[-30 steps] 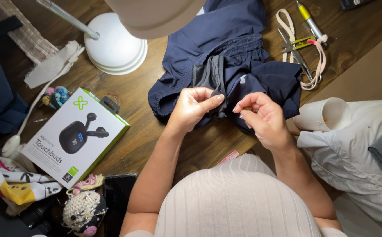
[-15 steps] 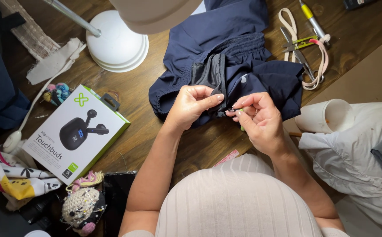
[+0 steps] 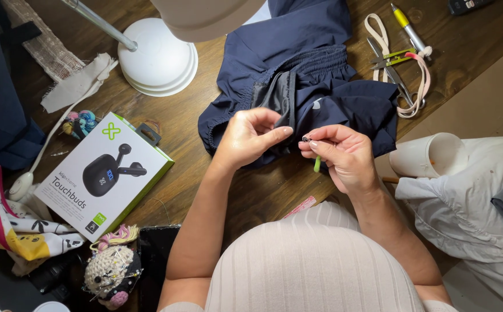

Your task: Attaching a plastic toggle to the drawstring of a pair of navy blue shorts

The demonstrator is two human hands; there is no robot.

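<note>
A navy blue garment (image 3: pixel 321 75) with an elastic waistband lies bunched on the wooden table. My left hand (image 3: pixel 250 137) pinches a dark fold of its fabric between thumb and forefinger. My right hand (image 3: pixel 341 155) is just to the right of it, fingertips closed on a small metal pin-like item with a light green end that hangs below the fingers. The two hands are a few centimetres apart over the garment's lower edge.
A white lamp base (image 3: pixel 158 58) stands at the back left, with its shade overhead. A green and white earbuds box (image 3: pixel 104 176) lies left. Snips, a beige loop and a pen (image 3: pixel 399 63) lie at back right. A crocheted pincushion (image 3: pixel 112 271) sits lower left, white cloth (image 3: pixel 471 196) right.
My right hand has drawn slightly down and to the right, away from the garment, and the small green-ended item now shows between its fingers. My left hand keeps its pinch on the fabric.
</note>
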